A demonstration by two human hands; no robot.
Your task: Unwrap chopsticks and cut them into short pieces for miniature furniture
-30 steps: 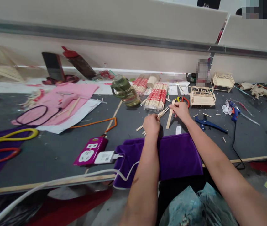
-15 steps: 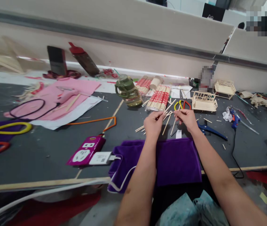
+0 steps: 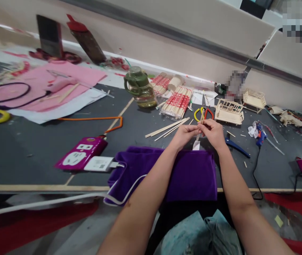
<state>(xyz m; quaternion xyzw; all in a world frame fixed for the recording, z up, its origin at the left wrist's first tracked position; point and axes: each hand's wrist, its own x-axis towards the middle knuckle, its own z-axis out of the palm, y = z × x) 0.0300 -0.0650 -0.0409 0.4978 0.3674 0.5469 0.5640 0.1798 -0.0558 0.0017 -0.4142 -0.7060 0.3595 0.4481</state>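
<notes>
My left hand (image 3: pixel 186 136) and my right hand (image 3: pixel 213 131) meet over the table, fingertips pinched together around a few thin wooden sticks (image 3: pixel 202 116). These sticks stand roughly upright; my fingers hide their middle. Just below them is a small white paper piece (image 3: pixel 196 145). To the left of my left hand, several loose wooden sticks (image 3: pixel 164 129) lie fanned out on the table. Scissors with yellow and red handles (image 3: pixel 210 114) lie right behind my fingers. A blue-handled tool (image 3: pixel 237 147) rests to the right of my right wrist.
Purple cloth (image 3: pixel 190 177) lies under my forearms. Behind are packaged sticks (image 3: pixel 177 102), a green-lidded bottle (image 3: pixel 139 88) and two small wooden stick models (image 3: pixel 229 112) (image 3: pixel 254 100). A blue glue gun (image 3: pixel 261 137) sits right; a magenta power strip (image 3: pixel 83 152) with white cable sits left.
My hands have come together from slightly apart, and the sticks in them now stand bunched upright. Other sticks now lie at the left on the table. The camera view has shifted and tilted.
</notes>
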